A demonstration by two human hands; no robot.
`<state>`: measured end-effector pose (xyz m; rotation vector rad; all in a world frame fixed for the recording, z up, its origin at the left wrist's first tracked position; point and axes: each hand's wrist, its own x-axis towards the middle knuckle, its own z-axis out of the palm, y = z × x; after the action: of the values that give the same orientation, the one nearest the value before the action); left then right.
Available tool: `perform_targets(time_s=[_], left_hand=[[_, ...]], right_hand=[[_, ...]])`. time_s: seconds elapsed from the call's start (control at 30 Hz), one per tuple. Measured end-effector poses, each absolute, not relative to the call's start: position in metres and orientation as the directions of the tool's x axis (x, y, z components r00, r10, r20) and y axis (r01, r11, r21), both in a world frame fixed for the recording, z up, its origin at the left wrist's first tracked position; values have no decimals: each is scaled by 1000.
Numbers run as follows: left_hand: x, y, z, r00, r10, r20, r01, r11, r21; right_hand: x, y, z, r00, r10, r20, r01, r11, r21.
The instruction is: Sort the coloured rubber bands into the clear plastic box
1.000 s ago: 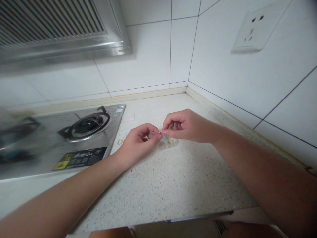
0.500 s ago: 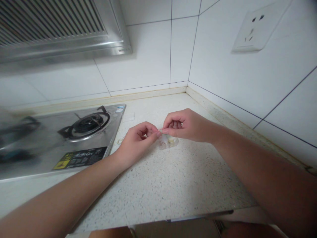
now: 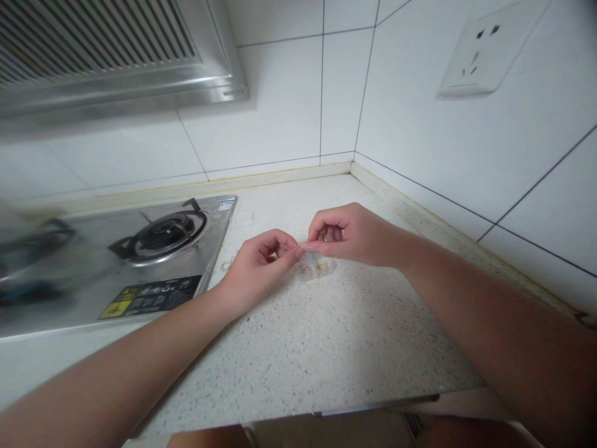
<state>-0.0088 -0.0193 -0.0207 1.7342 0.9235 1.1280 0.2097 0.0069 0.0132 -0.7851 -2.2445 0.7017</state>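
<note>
Over the countertop, my left hand [image 3: 265, 261] and my right hand [image 3: 347, 235] meet with thumb and forefinger pinched, the fingertips almost touching. Between them shows a sliver of something thin and small [image 3: 303, 244], too small to name. Just under and in front of the fingertips lies a small clear plastic box [image 3: 313, 276], partly covered by my hands. Thin reddish loops and a yellowish item [image 3: 322, 266] show through its compartments. To the left of my left hand, a thin yellowish loop [image 3: 226, 265] rests on the counter near the stove.
A steel gas stove [image 3: 88, 261] with a black burner [image 3: 168, 231] takes up the left side. Above it hangs a range hood [image 3: 209, 81]. A clear flat piece [image 3: 244, 219] lies behind my left hand. Tiled walls meet at the back corner, with a socket [image 3: 485, 53] at right.
Almost nothing differs. Both hands keep their pinch in the same spot, and the box shows slightly more sharply below them.
</note>
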Motion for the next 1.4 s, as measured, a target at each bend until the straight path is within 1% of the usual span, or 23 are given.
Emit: perform_targets(time_s=[0.87,1.4], left_hand=[[-8,-22,-18,365,877,313,126,-380,917],[-9,-22,-19,378,875,302,92,-360,928]], right_hand=[[207,3,16,-636,681,363,325,663,-674],[206,3,17,-651,671,355,329,671,-664]])
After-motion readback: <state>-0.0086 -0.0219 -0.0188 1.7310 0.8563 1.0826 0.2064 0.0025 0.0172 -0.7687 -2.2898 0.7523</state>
